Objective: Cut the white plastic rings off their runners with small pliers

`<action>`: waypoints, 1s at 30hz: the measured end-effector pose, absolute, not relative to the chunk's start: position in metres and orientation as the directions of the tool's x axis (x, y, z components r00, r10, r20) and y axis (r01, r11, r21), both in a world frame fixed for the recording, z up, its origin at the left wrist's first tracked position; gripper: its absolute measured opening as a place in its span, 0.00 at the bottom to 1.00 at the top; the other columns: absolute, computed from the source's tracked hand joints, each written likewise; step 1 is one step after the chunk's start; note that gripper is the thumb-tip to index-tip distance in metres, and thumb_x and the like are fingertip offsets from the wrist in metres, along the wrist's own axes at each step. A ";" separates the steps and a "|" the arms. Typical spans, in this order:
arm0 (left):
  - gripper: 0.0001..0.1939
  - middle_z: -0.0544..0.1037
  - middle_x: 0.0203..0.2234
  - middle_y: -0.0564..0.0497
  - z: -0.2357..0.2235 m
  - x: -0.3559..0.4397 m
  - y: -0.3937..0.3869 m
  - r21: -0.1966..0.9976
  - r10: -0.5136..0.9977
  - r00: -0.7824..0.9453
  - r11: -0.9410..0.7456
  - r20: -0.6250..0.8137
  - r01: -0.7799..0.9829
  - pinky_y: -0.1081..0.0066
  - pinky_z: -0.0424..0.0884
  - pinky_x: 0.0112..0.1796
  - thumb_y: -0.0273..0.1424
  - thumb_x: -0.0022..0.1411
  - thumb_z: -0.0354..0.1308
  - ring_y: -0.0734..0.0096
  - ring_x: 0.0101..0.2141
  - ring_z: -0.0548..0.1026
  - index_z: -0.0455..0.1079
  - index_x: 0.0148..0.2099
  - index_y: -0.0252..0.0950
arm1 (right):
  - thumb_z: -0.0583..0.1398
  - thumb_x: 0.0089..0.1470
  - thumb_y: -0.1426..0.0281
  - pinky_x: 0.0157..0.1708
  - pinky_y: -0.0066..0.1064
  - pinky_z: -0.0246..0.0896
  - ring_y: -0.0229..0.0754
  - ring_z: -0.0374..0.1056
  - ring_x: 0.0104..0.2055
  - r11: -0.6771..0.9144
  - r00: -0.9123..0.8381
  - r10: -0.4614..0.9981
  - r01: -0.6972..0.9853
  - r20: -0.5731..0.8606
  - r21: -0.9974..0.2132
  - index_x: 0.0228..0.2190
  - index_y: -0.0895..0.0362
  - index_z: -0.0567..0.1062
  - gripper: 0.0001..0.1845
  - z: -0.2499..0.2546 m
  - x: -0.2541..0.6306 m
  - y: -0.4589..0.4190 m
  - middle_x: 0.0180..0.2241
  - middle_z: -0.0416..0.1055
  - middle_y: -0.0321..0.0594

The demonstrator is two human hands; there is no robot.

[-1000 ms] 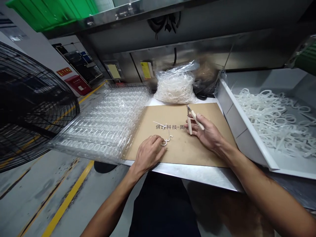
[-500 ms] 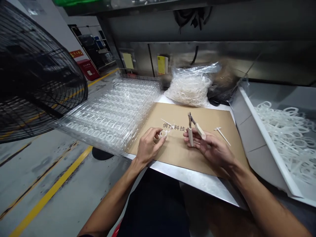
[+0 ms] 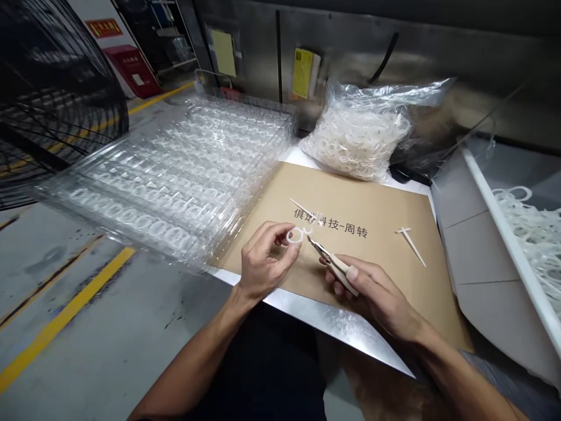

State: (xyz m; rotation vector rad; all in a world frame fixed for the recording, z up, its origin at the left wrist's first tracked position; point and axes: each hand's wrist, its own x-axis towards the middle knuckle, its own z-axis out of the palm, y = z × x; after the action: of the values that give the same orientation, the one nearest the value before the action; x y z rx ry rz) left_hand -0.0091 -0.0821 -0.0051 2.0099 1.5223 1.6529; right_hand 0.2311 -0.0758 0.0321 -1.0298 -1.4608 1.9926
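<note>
Between the thumb and fingers of my left hand (image 3: 268, 257) is a white plastic ring (image 3: 294, 235), with a small hooked bit on its right side. My right hand (image 3: 372, 286) is wrapped around pale-handled nippers (image 3: 336, 268). Their tips point up and left, close to the hooked bit; whether they touch it I cannot tell. Just beyond the ring, a white plastic sprue (image 3: 307, 209) lies on the printed cardboard sheet (image 3: 368, 204). Another sprue (image 3: 411, 245) rests on the cardboard to the right.
Clear plastic trays (image 3: 175, 181) holding rows of rings stand at left, beside a black fan (image 3: 52, 99). A bag of rings (image 3: 359, 134) sits at the back. On the right, a white bin (image 3: 512, 245) contains many loose rings.
The nippers have swung from pointing upward with handles spread to pointing left at the ring, handles squeezed closer. My head view has moved nearer and downward.
</note>
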 end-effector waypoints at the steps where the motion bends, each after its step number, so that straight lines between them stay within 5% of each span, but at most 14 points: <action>1: 0.10 0.77 0.34 0.52 -0.005 -0.009 -0.082 0.629 0.738 -0.098 -0.488 0.667 0.605 0.73 0.75 0.37 0.26 0.67 0.65 0.76 0.32 0.74 0.75 0.50 0.35 | 0.58 0.69 0.50 0.33 0.33 0.53 0.39 0.58 0.34 -0.328 -0.605 0.739 0.060 -0.296 -0.943 0.44 0.56 0.76 0.22 0.031 0.230 -0.077 0.39 0.68 0.41; 30: 0.12 0.77 0.34 0.49 -0.004 -0.008 -0.083 0.609 0.740 -0.041 -0.519 0.671 0.600 0.74 0.76 0.37 0.22 0.65 0.66 0.75 0.33 0.75 0.75 0.51 0.30 | 0.55 0.72 0.53 0.33 0.35 0.50 0.40 0.57 0.33 -0.248 -0.539 0.798 0.114 -0.269 -0.962 0.44 0.55 0.75 0.19 0.015 0.224 -0.082 0.37 0.67 0.38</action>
State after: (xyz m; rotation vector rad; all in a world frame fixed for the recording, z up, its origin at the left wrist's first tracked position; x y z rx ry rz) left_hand -0.0076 -0.0825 -0.0035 2.0790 1.4657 1.6088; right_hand 0.2235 -0.0821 0.0152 -1.1095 -1.5187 1.8386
